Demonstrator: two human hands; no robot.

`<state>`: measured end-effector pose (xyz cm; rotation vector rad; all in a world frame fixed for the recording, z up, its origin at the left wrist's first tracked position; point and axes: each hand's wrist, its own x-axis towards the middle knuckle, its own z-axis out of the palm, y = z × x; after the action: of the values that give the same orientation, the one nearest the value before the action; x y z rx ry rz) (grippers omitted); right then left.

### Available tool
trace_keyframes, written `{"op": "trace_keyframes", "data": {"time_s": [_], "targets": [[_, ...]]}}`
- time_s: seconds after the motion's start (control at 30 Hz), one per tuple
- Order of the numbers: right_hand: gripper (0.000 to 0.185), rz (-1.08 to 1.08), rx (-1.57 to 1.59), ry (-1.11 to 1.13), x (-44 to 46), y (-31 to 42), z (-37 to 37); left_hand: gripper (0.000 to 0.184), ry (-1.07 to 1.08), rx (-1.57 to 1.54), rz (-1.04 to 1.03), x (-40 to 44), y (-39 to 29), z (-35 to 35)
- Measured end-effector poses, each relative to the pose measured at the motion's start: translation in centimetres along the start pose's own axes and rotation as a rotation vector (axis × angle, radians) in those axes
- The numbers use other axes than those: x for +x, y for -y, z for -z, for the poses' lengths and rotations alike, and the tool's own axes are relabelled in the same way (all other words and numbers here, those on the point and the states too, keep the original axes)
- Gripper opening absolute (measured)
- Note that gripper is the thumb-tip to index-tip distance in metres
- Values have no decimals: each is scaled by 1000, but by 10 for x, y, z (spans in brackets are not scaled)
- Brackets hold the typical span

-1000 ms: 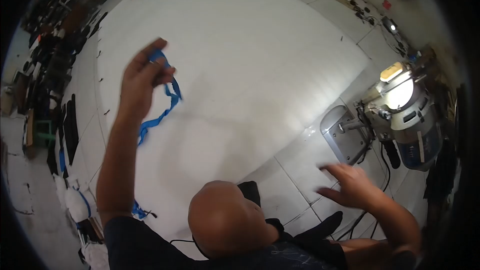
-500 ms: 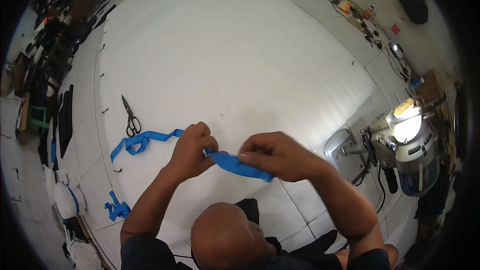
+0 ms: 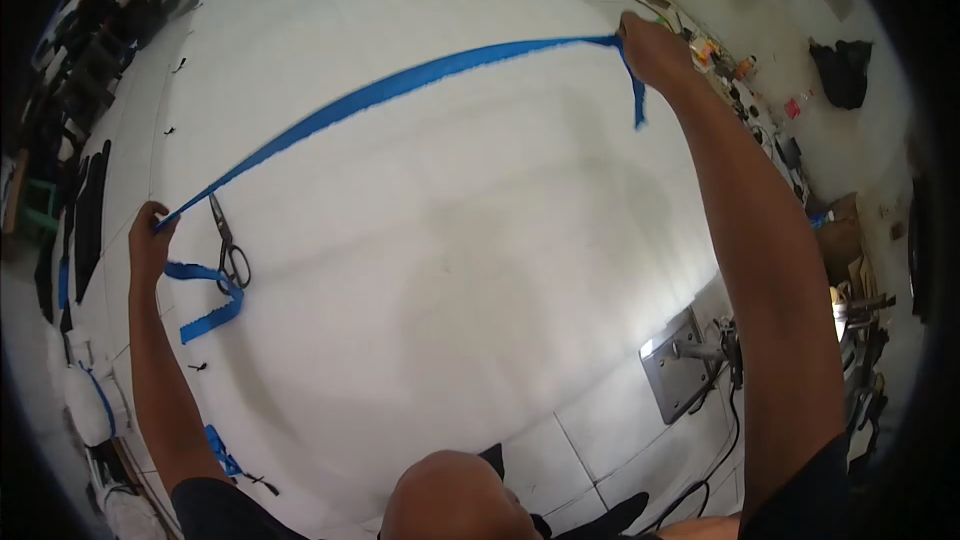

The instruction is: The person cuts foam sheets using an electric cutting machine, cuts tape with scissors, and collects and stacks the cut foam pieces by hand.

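A long blue fabric strip [image 3: 400, 80] with a frayed edge is stretched between my two hands, above a white sheet [image 3: 450, 210]. My left hand [image 3: 150, 245], at the far left, is closed round the strip, and the loose tail drops below it onto the sheet. At the upper right my right hand [image 3: 652, 52] grips the strip, with a short end hanging beneath. Black-handled scissors [image 3: 230, 250] lie on the sheet close to my left hand, the blue tail lying by their handles.
More blue strip [image 3: 222, 452] lies bunched at the lower left. A machine on a metal base plate [image 3: 680, 365] stands at the right, partly behind my right arm. Along the right wall are cables and a black bag [image 3: 842, 73]. Dark clutter [image 3: 100, 70] lines the left side.
My hands have moved far apart, left hand to the left and right hand up and right. The blue strip, earlier short between them, is now drawn out long.
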<state>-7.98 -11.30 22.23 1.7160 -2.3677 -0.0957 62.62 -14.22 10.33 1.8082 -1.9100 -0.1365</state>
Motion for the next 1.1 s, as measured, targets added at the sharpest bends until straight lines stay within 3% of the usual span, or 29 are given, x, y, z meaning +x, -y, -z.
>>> {"op": "trace_keyframes", "data": {"time_s": [0.03,0.1,0.17,0.2,0.23,0.3,0.33,0.4,0.47,0.5,0.57,0.63,0.73,0.8,0.83,0.87,0.9,0.97,1.0,1.07,1.1], "targets": [[31,5,-9,-6,18,5,-1,17,44,-59,-17,6,-2,-7],[38,-136,-55,-287,40,20,-12,14,137,-131,-47,21,-9,-40],[49,-117,-131,-493,34,44,-49,17,352,-127,44,24,-32,-64],[52,-85,28,-279,9,61,-51,22,316,-30,-66,21,-29,-82],[52,-47,345,-129,-21,74,-62,27,411,38,-28,19,-27,-91],[53,46,559,-103,-119,97,-95,30,478,106,121,7,-34,-97],[49,91,675,65,-176,99,-95,30,475,106,115,4,-42,-94],[36,336,767,283,-281,87,-89,35,585,125,286,-11,-59,-79],[32,585,790,462,-364,50,-70,42,558,140,188,-15,-23,-92],[35,647,792,527,-396,20,-60,48,527,140,89,-12,-7,-96],[35,630,732,648,-453,-49,-44,66,585,206,104,-11,-2,-93],[35,486,674,610,-504,-124,-28,81,579,276,0,-7,3,-99],[31,57,457,508,-583,-215,-6,77,468,277,-175,-10,-29,-95],[26,-297,242,507,-612,-254,0,53,375,233,-244,-9,-60,-91],[32,-517,195,457,-620,-267,3,53,377,234,-266,-6,-76,-86],[43,-614,105,342,-633,-284,-9,41,555,245,-263,-9,-101,-78],[43,-621,114,336,-632,-293,-16,30,731,259,-253,-20,-135,-65],[52,-318,219,26,-621,-304,-34,26,909,223,-140,-79,-250,-35],[54,-317,193,103,-618,-306,-50,29,1024,246,-152,-104,-284,-32],[56,-329,185,171,-603,-300,-68,38,1289,364,-559,-143,-334,-33],[53,-388,385,140,-589,-295,-73,43,1434,410,-647,-166,-358,-35]]}}
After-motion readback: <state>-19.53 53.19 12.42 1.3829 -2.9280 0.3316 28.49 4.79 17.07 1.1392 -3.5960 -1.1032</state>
